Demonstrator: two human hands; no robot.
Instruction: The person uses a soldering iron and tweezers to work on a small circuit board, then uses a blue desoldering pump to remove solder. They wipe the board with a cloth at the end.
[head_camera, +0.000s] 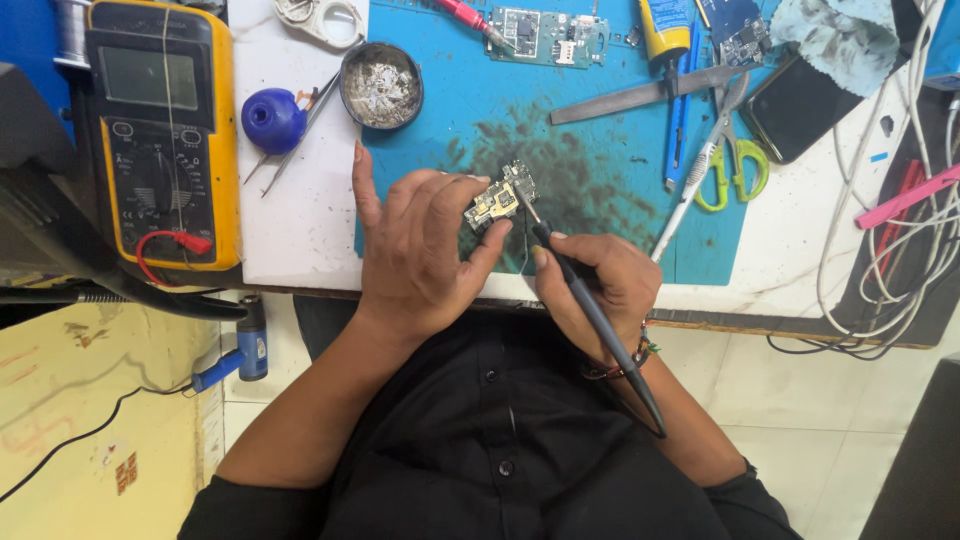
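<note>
My left hand pinches a small circuit board between thumb and fingers, just above the stained blue work mat. My right hand grips a dark soldering iron like a pen. Its metal tip touches the board's right edge. The iron's handle runs back over my wrist toward my black shirt.
A yellow multimeter lies at the left. A round tin of solder residue and a blue bulb sit behind my left hand. Scissors with green handles, a metal file, another circuit board, a phone and white cables lie to the right.
</note>
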